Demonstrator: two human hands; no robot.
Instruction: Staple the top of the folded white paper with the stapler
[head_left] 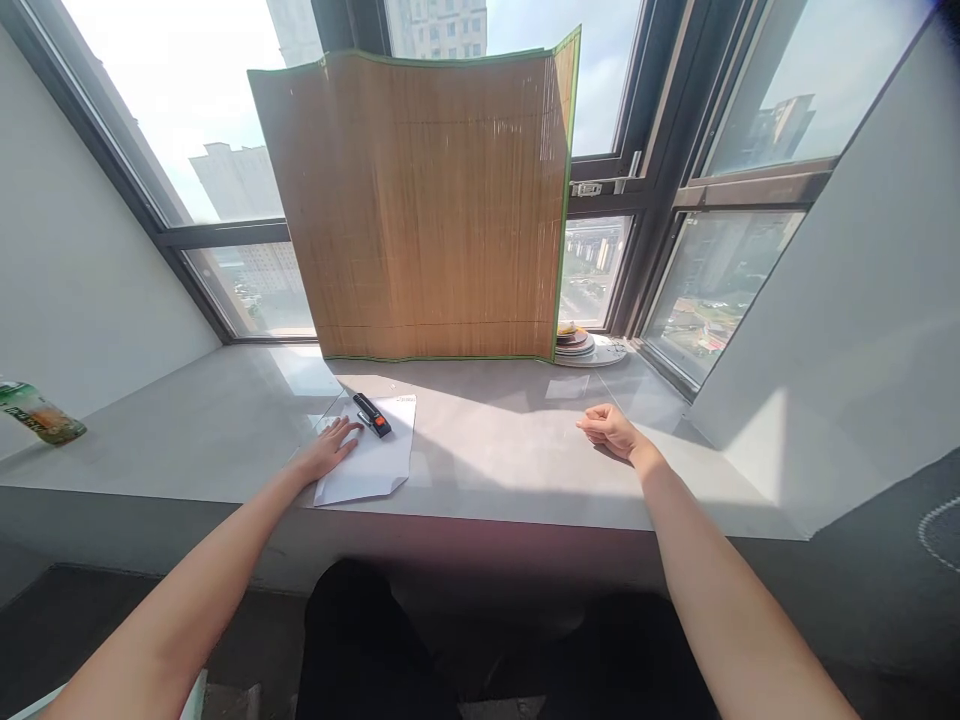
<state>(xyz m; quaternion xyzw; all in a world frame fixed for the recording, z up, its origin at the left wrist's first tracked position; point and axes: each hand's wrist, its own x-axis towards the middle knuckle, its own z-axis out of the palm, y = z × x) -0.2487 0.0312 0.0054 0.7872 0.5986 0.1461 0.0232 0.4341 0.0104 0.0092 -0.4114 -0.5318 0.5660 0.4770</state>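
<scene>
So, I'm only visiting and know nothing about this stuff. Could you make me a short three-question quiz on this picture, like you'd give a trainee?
1. Which of the person's hands is touching the white paper?
2. True or false: the brown mat with green edging stands in front of the window.
3. Which of these lies on the paper?
a) a stack of plates
b) a stapler
c) a bottle

Key:
1. The left hand.
2. True.
3. b
</scene>
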